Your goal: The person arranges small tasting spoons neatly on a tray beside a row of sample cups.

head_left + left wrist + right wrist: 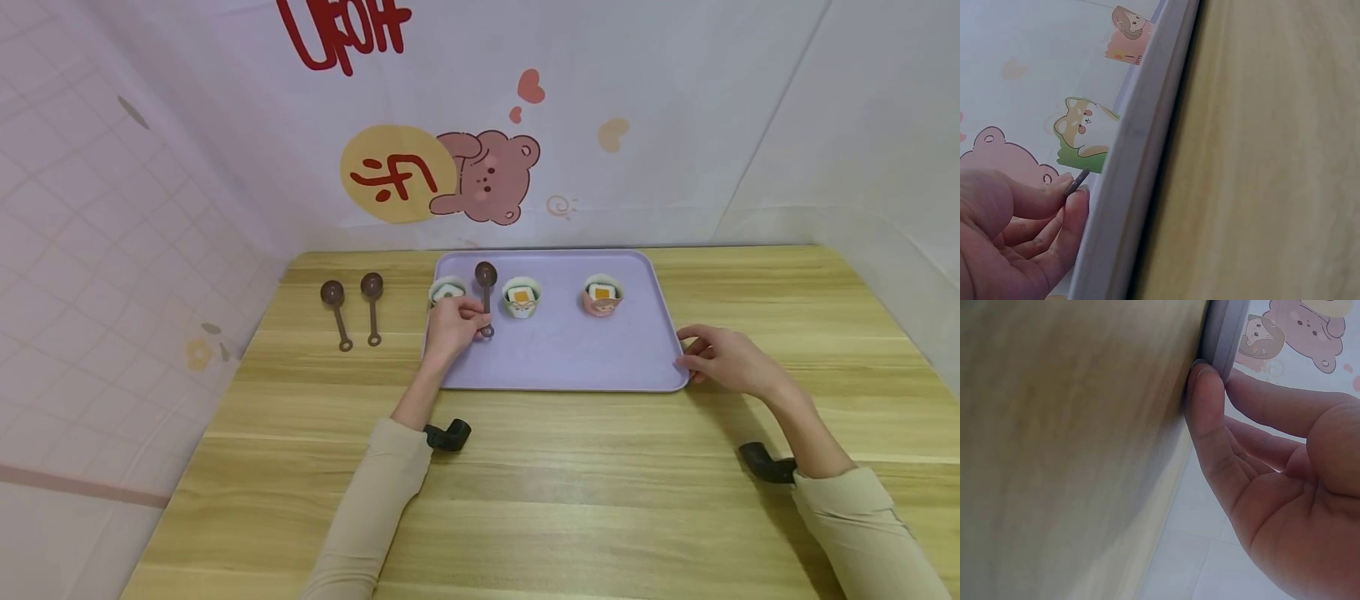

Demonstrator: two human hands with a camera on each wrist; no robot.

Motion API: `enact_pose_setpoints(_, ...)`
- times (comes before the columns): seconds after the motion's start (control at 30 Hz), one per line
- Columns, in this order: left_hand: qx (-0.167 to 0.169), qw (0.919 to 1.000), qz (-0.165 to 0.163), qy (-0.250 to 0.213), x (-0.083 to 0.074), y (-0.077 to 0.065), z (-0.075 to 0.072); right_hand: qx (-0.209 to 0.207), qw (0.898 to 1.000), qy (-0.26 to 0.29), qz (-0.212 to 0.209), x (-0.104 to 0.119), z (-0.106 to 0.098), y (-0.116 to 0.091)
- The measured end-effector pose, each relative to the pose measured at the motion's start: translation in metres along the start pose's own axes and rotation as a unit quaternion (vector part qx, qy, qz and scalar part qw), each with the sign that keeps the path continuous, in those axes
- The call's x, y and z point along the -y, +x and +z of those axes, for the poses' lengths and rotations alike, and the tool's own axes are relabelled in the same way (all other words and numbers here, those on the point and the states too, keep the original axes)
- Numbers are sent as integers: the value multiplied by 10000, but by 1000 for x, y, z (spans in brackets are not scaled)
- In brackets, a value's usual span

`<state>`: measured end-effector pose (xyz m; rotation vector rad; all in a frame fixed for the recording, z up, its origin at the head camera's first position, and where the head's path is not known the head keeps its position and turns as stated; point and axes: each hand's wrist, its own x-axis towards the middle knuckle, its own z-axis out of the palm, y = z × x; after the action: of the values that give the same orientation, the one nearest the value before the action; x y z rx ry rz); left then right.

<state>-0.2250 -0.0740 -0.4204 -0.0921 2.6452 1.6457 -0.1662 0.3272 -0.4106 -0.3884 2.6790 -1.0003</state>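
Note:
My left hand [452, 327] pinches the handle of a brown measuring spoon [486, 273] between thumb and fingertips. Its round bowl points to the far side, over the lilac tray [570, 358]. In the left wrist view, only the handle's tip [1077, 182] shows past the fingers. To the right of that spoon stands a green paper cup [521, 310] with a white and orange piece inside; another cup [447, 286], holding a white piece, is partly hidden behind the left hand. My right hand [723, 358] grips the tray's right edge, thumb and finger [1209, 403] at the rim.
Two more brown measuring spoons [334, 302] [372, 298] lie on the wooden table [585, 500], left of the tray. A pink paper cup [602, 305] with a white and orange piece stands farther right on the tray. A wall sheet [660, 167] with a printed bear rises behind the table.

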Motion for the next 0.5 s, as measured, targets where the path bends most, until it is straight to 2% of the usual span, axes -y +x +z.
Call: enact_pose_setpoints(0.5,-197,9995,119,233,3,2,9,-9,10000,40,20,2,1,0)
